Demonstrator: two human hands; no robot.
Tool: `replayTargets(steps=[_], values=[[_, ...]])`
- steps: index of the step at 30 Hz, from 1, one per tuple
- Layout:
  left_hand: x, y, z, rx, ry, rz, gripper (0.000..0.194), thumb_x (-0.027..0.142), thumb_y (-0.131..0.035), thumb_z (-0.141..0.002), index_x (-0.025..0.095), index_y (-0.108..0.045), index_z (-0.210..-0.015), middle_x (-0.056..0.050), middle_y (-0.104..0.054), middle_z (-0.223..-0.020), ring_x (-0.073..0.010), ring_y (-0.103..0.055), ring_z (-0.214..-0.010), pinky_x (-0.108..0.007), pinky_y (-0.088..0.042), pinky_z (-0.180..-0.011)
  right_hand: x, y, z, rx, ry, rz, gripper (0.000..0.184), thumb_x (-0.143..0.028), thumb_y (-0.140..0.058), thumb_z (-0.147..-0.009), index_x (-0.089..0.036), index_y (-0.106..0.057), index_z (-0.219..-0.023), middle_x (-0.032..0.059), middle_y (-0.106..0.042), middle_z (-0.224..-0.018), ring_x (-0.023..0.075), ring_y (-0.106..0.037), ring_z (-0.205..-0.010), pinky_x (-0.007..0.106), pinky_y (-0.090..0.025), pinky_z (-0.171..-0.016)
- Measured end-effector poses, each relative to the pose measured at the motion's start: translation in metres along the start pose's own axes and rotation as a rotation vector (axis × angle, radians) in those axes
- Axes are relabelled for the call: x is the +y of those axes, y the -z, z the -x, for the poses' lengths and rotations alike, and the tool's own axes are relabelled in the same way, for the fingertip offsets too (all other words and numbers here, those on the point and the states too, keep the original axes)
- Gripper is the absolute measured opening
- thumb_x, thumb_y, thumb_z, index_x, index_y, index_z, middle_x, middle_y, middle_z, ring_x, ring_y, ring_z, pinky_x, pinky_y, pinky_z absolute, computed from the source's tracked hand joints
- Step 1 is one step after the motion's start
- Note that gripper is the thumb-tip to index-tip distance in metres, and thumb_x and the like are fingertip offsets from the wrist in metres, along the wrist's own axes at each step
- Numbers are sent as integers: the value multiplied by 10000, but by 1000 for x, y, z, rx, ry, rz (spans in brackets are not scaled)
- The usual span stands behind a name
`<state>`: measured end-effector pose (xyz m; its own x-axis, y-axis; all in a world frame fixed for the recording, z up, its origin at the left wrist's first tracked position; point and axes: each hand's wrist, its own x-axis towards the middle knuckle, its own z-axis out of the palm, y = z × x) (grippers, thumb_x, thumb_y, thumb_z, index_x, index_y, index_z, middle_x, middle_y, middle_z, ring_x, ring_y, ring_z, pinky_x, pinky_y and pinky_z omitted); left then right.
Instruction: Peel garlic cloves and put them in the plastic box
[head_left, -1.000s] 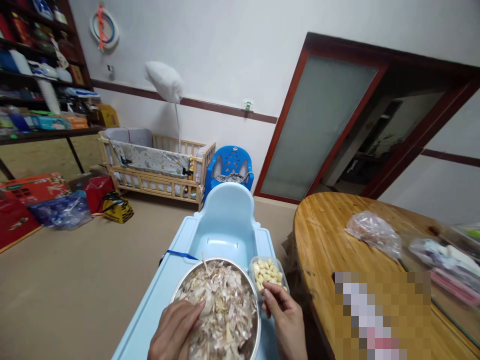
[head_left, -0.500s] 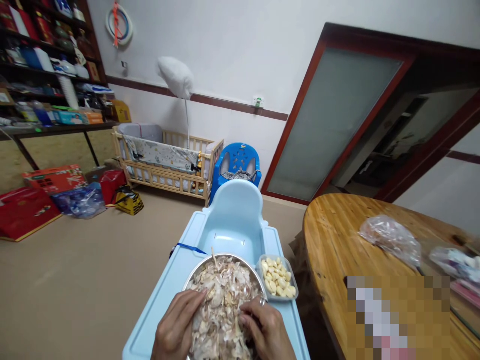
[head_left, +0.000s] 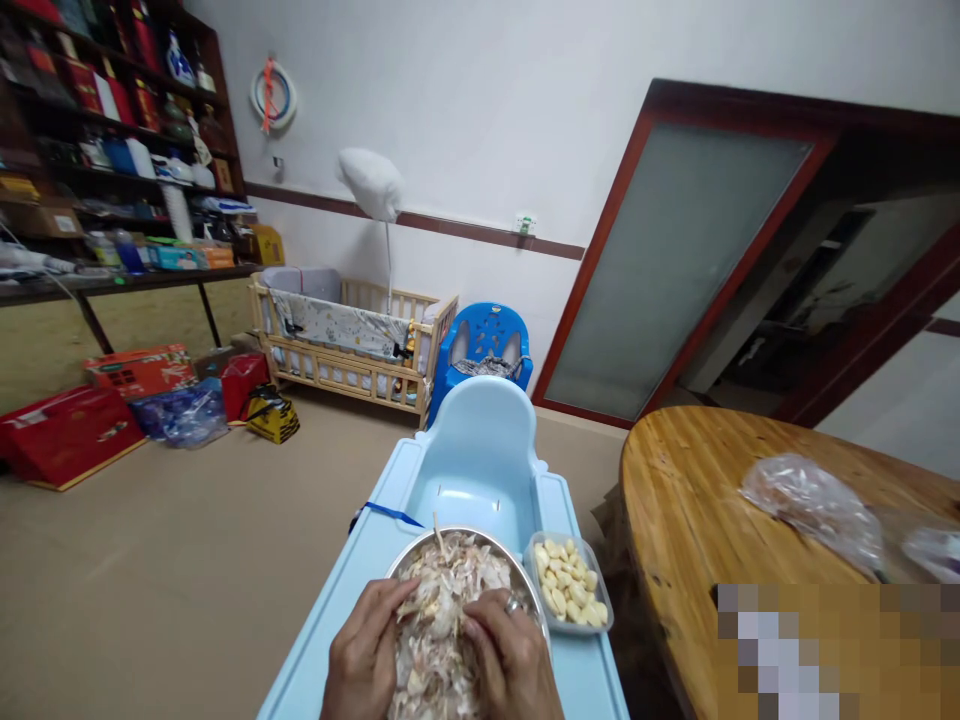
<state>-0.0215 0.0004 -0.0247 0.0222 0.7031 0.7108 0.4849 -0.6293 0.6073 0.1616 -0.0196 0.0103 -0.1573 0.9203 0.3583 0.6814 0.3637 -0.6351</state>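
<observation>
A round metal bowl (head_left: pixel 401 557) full of dry, papery garlic skins (head_left: pixel 442 640) stands on the pale blue high chair tray (head_left: pixel 307 660). My left hand (head_left: pixel 361 645) lies at the bowl's left side, its fingers stretched out over the skins. Across from it, my right hand (head_left: pixel 514 650), with a ring on one finger, is closed in a pinch among the skins; what its fingertips hold is too small to make out. Just right of the bowl sits a clear plastic container (head_left: pixel 592 628) of peeled garlic cloves (head_left: pixel 566 580).
Behind the tray rises the blue high chair's back (head_left: pixel 484 430). A round wooden table (head_left: pixel 690 500) with a plastic bag (head_left: pixel 810 505) stands at the right. Farther off are a blue child's chair (head_left: pixel 491 330), a wooden crib (head_left: pixel 345 375) and red bags (head_left: pixel 75 430) on the floor.
The view has shifted, so the room sits lower and farther right. My right hand has moved left across the skins, nearer to my left hand.
</observation>
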Motion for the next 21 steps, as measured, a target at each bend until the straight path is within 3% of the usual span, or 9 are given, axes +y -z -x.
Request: replayTargets(steps=[3,7,13,21], values=[[0,0,-1,-21,2,31,264,172,-410,-903,187,-650,-1013,-78,-684,-850,-180,-690,-790,-242,-581,-679,-3,-6,-12,9,72,54,235,-69,-466,-834,-220,-631,-904,71,-655,-887,199,-632,-785,279,-478,-705],[1,1,-2,-60,-31,31,243,162,-448,-891,185,-628,-1053,-88,-700,-910,-184,-693,-835,-236,-576,-726,-12,-13,-27,-88,107,122,337,31,-486,-768,-243,-616,-915,63,-612,-1005,205,-598,-912,287,-471,-769],[4,4,-2,-13,-83,-74,263,234,-423,-918,194,-628,-1078,-74,-733,-913,-170,-709,-822,-209,-578,-717,-16,-22,-35,-211,119,233,209,-43,-528,-818,-227,-600,-886,55,-621,-945,205,-580,-887,301,-465,-768],[-3,1,2,-88,-238,-327,337,376,-468,-889,169,-621,-1106,-97,-737,-965,-234,-702,-852,-308,-604,-675,-15,-23,-27,-141,185,318,189,-31,-528,-771,-213,-543,-818,39,-623,-873,209,-553,-828,325,-453,-775]])
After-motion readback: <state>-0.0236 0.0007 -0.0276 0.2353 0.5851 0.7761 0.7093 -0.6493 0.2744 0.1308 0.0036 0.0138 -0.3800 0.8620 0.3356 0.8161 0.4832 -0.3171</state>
